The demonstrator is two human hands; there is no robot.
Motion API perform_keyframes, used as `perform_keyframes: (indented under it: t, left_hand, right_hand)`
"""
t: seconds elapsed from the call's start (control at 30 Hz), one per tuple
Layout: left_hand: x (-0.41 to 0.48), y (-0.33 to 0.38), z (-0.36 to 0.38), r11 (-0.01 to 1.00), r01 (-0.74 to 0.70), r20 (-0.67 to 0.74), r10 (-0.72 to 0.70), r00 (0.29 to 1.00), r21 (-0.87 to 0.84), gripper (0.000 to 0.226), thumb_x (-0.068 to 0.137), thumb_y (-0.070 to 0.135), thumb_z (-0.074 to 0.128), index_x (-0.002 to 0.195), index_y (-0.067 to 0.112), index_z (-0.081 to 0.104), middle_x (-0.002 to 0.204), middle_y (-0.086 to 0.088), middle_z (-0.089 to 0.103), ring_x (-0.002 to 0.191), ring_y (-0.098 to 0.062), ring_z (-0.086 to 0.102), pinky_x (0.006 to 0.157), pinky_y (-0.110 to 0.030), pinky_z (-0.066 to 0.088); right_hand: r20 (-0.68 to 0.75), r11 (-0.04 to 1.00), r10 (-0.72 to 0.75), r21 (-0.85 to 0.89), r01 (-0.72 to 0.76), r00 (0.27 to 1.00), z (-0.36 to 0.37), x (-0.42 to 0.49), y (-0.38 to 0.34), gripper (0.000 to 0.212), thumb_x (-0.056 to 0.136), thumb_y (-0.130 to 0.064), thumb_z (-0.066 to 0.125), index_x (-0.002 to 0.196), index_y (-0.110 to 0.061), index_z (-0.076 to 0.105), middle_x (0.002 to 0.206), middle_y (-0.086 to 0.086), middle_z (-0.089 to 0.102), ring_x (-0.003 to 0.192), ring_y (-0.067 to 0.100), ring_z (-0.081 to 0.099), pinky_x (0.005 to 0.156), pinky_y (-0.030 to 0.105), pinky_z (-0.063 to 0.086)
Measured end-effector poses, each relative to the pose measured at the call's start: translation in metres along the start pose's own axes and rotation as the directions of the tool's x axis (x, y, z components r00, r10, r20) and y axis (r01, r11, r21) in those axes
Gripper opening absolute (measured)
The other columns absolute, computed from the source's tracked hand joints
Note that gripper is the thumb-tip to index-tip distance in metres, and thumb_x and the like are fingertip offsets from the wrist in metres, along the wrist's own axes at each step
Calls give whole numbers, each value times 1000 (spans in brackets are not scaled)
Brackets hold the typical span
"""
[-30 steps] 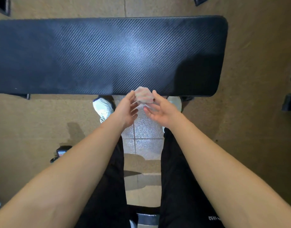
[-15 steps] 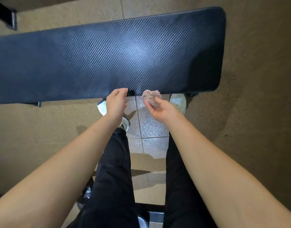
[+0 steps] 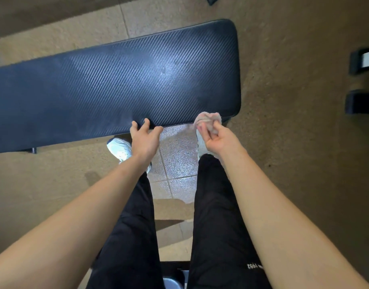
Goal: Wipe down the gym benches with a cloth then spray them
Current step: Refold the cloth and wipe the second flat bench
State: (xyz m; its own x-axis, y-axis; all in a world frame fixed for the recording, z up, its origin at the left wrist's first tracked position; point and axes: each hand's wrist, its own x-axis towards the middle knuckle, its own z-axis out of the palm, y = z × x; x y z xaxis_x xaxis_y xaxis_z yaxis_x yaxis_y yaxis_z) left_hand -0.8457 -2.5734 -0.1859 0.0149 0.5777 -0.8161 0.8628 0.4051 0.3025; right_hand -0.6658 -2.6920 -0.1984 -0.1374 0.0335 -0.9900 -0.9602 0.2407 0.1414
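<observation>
A long black gym bench [image 3: 108, 86] with a ribbed pad lies across the view in front of me. A small pale pink cloth [image 3: 208, 119], bunched up, is pinched in the curled fingers of my right hand [image 3: 218, 138] at the pad's near edge, close to its right end. Left of it, my left hand [image 3: 145, 138] has its fingers spread, with the fingertips touching the near edge of the pad and nothing in its grasp.
I stand on a tan speckled floor [image 3: 294, 142] with grey tiles [image 3: 175, 159] between my white shoes [image 3: 119, 148]. Black equipment feet [image 3: 360, 101] sit at the right edge. A black frame part [image 3: 173, 265] lies between my legs below.
The hands, together on the cloth a second ago, have parted. The right one now carries the cloth alone and has moved right; the left has reached the pad's edge. The view shifted.
</observation>
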Motion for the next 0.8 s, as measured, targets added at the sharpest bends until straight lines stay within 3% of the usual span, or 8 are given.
perform_keyframes:
  t: [0.1,0.2,0.3,0.37,0.43,0.57,0.7,0.8]
  left_hand:
    - [1,10,8,995,29,-23,-27,999,92,90,68,60,55,142,10,51,165,-7,13,145,-30,34,119,-44,33]
    - [-1,19,19,991,34,-56,-27,998,130,78,74,54,60,136,8,53,166,-11,12,143,-35,38,115,-42,36]
    - [2,23,26,985,50,-87,-36,996,167,69,83,52,66,137,11,53,168,-12,10,145,-38,35,114,-41,36]
    - [0,26,27,980,63,-95,-46,994,187,78,84,55,68,145,11,47,169,-13,7,148,-37,31,116,-41,34]
    - [0,26,28,980,60,-93,-43,995,190,86,81,59,69,148,11,44,169,-13,5,149,-36,31,116,-41,34]
    - [2,23,24,984,58,-73,-46,996,167,85,81,59,68,147,10,44,166,-17,7,147,-37,32,115,-43,37]
    - [3,21,24,986,58,-47,-51,998,158,83,86,57,70,150,12,40,169,-10,-2,150,-35,28,118,-47,35]
    - [6,21,22,989,56,-30,-52,998,137,84,84,58,71,148,12,41,168,-8,-1,149,-34,31,117,-47,36]
  right_hand:
    - [-17,999,-43,1,43,999,-6,-7,-21,20,102,-20,57,100,-1,64,120,15,67,115,29,66,71,40,60]
    - [-31,997,-82,-5,82,996,-11,-15,-44,26,102,-23,57,122,-6,62,107,11,65,98,27,67,80,38,62]
    - [-56,990,-128,-67,124,990,-13,-20,-68,34,102,-23,56,133,-8,56,113,12,62,121,28,61,101,40,53]
    - [-66,971,-180,-172,166,981,-12,-22,-82,34,103,-21,56,135,-11,54,128,13,60,128,28,57,103,42,52]
    - [-49,935,-242,-280,219,969,-9,-23,-97,27,103,-18,54,131,-15,57,134,10,59,125,26,58,98,39,53]
    - [52,861,-384,-341,378,922,13,-24,-129,21,102,-14,57,120,-22,63,124,8,65,105,22,66,73,35,56]
    - [230,656,-522,-508,559,821,65,-29,-157,18,100,-11,59,110,-23,68,121,5,69,113,23,66,85,38,59]
    - [403,249,-631,-704,665,663,104,-20,-168,16,96,-9,61,106,-12,74,109,8,73,103,21,69,85,38,61]
